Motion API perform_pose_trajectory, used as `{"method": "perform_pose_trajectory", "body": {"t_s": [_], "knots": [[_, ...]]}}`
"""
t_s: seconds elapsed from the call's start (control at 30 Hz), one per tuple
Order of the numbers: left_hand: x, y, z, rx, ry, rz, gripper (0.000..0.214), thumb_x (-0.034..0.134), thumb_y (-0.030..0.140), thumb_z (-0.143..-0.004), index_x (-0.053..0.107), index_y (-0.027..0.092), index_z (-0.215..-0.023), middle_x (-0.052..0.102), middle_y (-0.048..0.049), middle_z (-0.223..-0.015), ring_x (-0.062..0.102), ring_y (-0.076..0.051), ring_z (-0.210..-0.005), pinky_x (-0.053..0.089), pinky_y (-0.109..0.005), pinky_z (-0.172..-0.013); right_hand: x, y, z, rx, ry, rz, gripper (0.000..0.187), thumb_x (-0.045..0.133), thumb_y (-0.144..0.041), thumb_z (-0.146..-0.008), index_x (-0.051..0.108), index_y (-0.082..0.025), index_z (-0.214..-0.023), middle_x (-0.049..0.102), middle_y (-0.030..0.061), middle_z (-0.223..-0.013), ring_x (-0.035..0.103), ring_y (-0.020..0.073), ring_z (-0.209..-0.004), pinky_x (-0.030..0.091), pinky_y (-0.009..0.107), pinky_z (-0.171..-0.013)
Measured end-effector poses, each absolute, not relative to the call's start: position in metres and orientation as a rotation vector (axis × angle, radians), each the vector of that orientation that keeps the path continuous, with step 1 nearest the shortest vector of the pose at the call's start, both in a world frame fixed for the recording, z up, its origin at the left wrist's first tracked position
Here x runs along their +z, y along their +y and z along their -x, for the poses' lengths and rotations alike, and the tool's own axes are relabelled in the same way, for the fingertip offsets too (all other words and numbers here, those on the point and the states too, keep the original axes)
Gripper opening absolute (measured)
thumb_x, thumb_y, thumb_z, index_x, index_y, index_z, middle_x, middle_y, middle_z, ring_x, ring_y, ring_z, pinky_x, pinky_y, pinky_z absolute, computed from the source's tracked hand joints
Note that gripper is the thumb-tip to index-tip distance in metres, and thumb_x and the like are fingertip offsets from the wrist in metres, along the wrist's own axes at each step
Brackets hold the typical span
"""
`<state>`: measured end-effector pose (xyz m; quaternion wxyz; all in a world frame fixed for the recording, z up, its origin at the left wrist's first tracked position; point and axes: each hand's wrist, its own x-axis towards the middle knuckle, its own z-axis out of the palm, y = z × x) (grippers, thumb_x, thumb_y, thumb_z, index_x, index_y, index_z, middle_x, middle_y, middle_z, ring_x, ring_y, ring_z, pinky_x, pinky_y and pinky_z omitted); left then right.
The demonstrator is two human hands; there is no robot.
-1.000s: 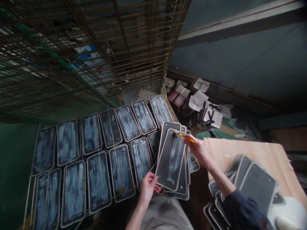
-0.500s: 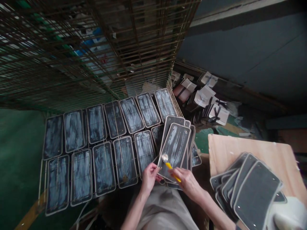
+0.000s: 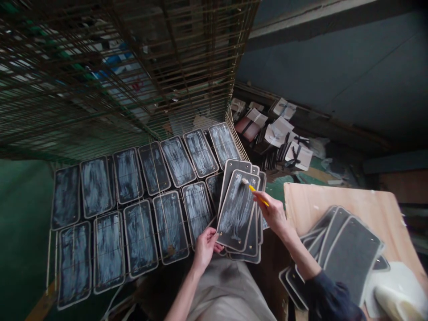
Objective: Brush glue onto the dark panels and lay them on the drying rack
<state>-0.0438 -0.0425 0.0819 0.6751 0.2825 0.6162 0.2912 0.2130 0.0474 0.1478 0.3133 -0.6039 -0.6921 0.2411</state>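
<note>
My left hand (image 3: 207, 244) grips the lower left corner of a dark rectangular panel (image 3: 234, 214) with rounded corners and a pale edge. Whitish streaks run down the panel's face, and small metal dots show near its ends. It lies tilted on top of several similar panels (image 3: 236, 166). In my right hand (image 3: 272, 211) is a brush with a yellow handle (image 3: 259, 196). Its pale bristles touch the upper part of the panel's face. Left of the stack, two rows of streaked panels (image 3: 138, 238) lie on a wire rack.
On the right, a wooden board (image 3: 377, 203) carries a fanned pile of plain dark panels (image 3: 354, 252) and a white container (image 3: 396, 285). Wire mesh racks (image 3: 187, 53) rise behind the rows. Tied bundles (image 3: 279, 131) stand on the floor by the wall.
My right hand has moved the brush up from the panel's lower left to near its top. More whitish streaks cover the lower part. My left hand keeps its hold on the corner.
</note>
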Motion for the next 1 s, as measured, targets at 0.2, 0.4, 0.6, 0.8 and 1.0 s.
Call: {"method": "perform_pose_trajectory", "body": {"t_s": [0.2,0.4,0.6,0.8,1.0], "knots": [[0.083,-0.043,0.042,0.684,1.397,-0.599,0.034,0.066,0.044,-0.073,0.055,0.014,-0.086,0.062,0.0002,-0.063,0.064,-0.015,-0.047,0.050,-0.021,-0.041,0.143,0.024,-0.201,0.579,-2.176,1.617,0.023,0.041,-0.026,-0.097,0.057,-0.019,-0.112,0.065,0.0073,-0.089,0.062,0.0166,-0.075,0.045,0.025,-0.067],[0.087,-0.043,0.043,0.654,1.393,-0.595,0.032,0.063,0.043,-0.076,0.055,0.014,-0.086,0.063,-0.0003,-0.064,0.066,-0.016,-0.051,0.052,-0.022,-0.044,0.164,-0.071,-0.155,1.229,-1.936,1.542,0.018,0.039,-0.026,-0.098,0.055,-0.021,-0.105,0.063,0.0043,-0.084,0.061,0.0144,-0.069,0.044,0.022,-0.062],[0.088,-0.046,0.042,0.624,1.396,-0.632,0.034,0.062,0.044,-0.077,0.056,0.013,-0.091,0.064,-0.0002,-0.063,0.065,-0.014,-0.050,0.051,-0.021,-0.044,0.167,-0.079,-0.158,1.531,-1.327,1.629,0.023,0.042,-0.037,-0.097,0.055,-0.020,-0.101,0.062,0.0000,-0.069,0.062,0.0144,-0.061,0.049,0.023,-0.061],[0.088,-0.046,0.039,0.593,1.412,-0.659,0.038,0.062,0.046,-0.076,0.055,0.012,-0.093,0.059,0.0029,-0.051,0.058,-0.012,-0.041,0.044,-0.018,-0.037,0.158,-0.067,-0.192,1.438,-1.161,1.742,0.027,0.047,-0.045,-0.093,0.055,-0.020,-0.093,0.063,0.0006,-0.067,0.064,0.0164,-0.058,0.052,0.024,-0.056],[0.089,-0.044,0.038,0.576,1.423,-0.669,0.037,0.063,0.046,-0.075,0.056,0.013,-0.088,0.057,0.0035,-0.050,0.057,-0.012,-0.039,0.043,-0.018,-0.036,0.160,-0.057,-0.199,1.462,-1.297,1.707,0.025,0.044,-0.043,-0.095,0.055,-0.021,-0.092,0.061,-0.0012,-0.064,0.063,0.0157,-0.056,0.050,0.023,-0.053]]}}
